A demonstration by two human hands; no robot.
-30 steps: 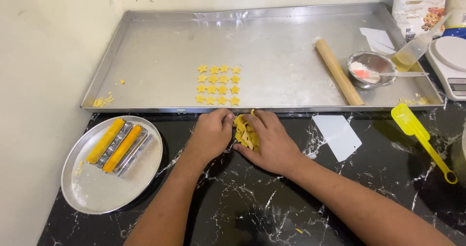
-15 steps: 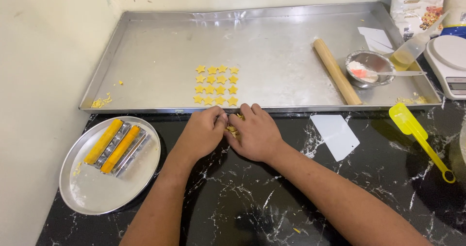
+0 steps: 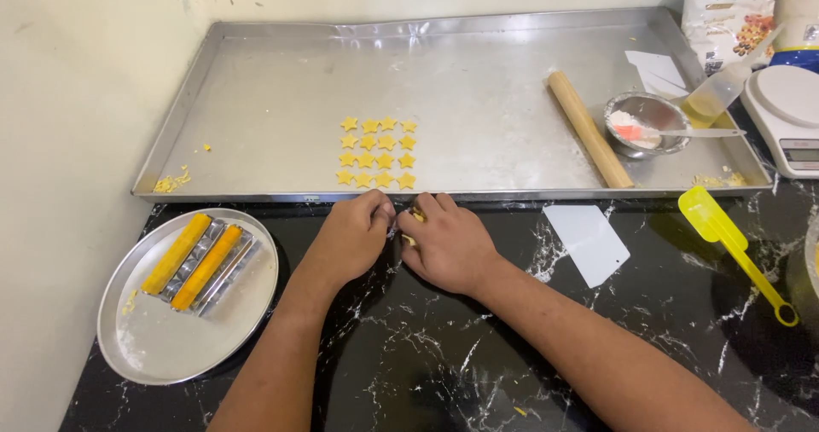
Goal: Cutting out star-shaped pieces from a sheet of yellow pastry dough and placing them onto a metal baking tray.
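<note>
Stars (image 3: 376,152) — twelve of them — sit in rows on the tray (image 3: 256,99). Both hands, left (image 3: 350,236) and right (image 3: 448,244), pinch yellow dough (image 3: 415,217) on the desk (image 3: 409,355) — most of the tray remains unfilled.

A large shallow metal baking tray (image 3: 281,82) sits on the black marbled counter (image 3: 426,355), holding rows of small yellow star-shaped cookies (image 3: 376,152), a wooden rolling pin (image 3: 589,128) and a small steel bowl (image 3: 646,123). Left of it, a round metal plate (image 3: 162,347) carries yellow dough bars in metal moulds (image 3: 198,262). To the right lie a white plastic scraper (image 3: 587,242), a yellow measuring spoon (image 3: 735,248) and a white kitchen scale (image 3: 788,112).
</note>
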